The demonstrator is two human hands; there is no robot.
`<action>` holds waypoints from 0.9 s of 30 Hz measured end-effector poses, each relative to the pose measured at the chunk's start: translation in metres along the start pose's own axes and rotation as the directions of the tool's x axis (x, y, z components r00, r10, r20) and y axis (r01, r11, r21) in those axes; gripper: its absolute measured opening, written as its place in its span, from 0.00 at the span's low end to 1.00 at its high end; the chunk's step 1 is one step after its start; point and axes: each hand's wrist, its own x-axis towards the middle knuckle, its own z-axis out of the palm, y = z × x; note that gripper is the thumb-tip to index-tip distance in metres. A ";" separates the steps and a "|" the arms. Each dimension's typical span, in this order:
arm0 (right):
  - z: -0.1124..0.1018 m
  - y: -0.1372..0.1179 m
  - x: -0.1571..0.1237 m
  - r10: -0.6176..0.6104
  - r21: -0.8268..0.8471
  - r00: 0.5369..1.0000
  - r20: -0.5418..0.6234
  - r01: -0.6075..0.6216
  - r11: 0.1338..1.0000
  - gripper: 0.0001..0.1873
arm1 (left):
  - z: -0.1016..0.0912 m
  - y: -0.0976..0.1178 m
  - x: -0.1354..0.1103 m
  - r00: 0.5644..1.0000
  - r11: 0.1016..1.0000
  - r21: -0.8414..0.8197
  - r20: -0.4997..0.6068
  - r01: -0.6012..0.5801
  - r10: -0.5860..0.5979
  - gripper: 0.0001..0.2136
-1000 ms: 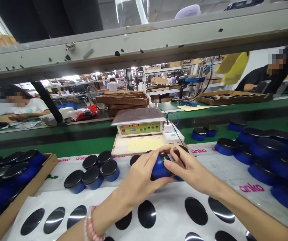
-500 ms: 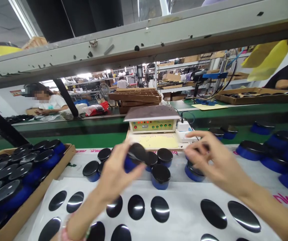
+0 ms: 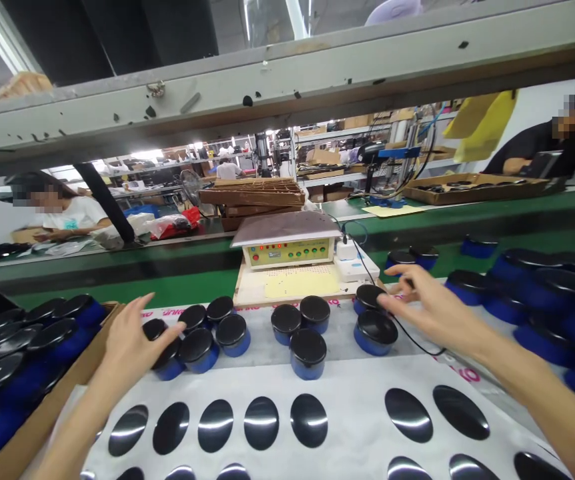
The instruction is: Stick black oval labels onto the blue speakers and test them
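Mid-bench, left hand (image 3: 132,343) touches a blue jar (image 3: 166,367); right hand (image 3: 432,310) another.

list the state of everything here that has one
left hand, open, fingers on a blue jar
right hand, open, fingertips at another blue jar, not gripping it as far as can be seen
blue jars, upright, black lids on
cardboard tray, full of lidded jars
black discs, lying flat on a white sheet
control box, red lights appear lit

Ten black-lidded blue canisters (image 3: 308,353) and one row of seven black oval discs (image 3: 261,423).
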 end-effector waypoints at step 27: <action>0.033 0.031 0.003 -0.235 -0.139 0.840 0.489 0.341 0.930 0.22 | 0.151 0.133 -0.039 0.857 0.949 -0.151 0.408 -0.276 0.314 0.32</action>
